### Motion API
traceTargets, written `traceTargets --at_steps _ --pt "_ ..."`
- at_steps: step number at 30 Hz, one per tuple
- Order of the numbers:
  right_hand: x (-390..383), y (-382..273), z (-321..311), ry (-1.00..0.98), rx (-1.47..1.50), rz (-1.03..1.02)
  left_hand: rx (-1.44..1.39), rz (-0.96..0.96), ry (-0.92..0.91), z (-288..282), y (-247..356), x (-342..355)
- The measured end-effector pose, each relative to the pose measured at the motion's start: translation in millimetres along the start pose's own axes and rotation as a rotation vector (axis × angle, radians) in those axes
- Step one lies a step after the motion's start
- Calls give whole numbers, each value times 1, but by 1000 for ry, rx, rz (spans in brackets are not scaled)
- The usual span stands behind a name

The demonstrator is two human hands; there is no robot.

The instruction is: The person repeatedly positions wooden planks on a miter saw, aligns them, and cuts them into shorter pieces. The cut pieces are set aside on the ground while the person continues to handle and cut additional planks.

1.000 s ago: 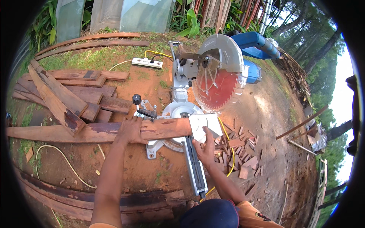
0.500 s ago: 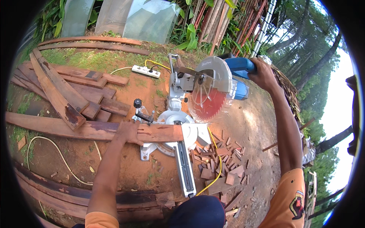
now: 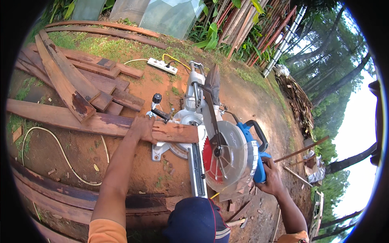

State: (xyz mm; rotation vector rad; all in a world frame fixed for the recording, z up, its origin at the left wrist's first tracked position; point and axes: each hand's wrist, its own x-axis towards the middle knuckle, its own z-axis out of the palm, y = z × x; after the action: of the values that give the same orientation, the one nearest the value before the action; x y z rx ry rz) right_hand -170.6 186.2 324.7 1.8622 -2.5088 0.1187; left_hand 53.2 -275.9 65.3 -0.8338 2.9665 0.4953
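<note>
Swung down and drawn toward the person since half a second ago, the grey and blue mitre saw head (image 3: 239, 138) now sits low on the near side, while the left hand (image 3: 142, 127) stays on the wood. The right hand (image 3: 272, 178) is clenched round the blue and black saw handle (image 3: 259, 172); whether a finger presses a switch cannot be told. Spread over the top of the long reddish-brown wooden plank (image 3: 106, 124), the left hand bears down, though whether its grip closes underneath is hidden. That plank runs in from the left, its right end resting on the round silver metal saw base (image 3: 189, 116) and reaching the far part of the straight silver slotted arm (image 3: 197, 172). A black-knobbed clamp (image 3: 157, 98) stands just beyond the plank's far edge, near the left hand. The red toothed circular blade (image 3: 208, 158) is beside the slotted arm's right edge, close to the plank's near right corner; contact with the wood cannot be made out. The step in hand seems to be setting the drawn-out saw against the plank's end. The next move calls for firm pressure from the left hand, well clear of the blade, and an even, straight push on the handle.
</note>
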Motion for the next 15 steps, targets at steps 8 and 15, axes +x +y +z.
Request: traceTargets --at_steps 8,15 --pt "-67 -14 104 128 -96 -14 -28 2 13 -3 -1 -3" --pt "-65 -3 118 182 -145 -4 -60 20 7 2 -5 -1"
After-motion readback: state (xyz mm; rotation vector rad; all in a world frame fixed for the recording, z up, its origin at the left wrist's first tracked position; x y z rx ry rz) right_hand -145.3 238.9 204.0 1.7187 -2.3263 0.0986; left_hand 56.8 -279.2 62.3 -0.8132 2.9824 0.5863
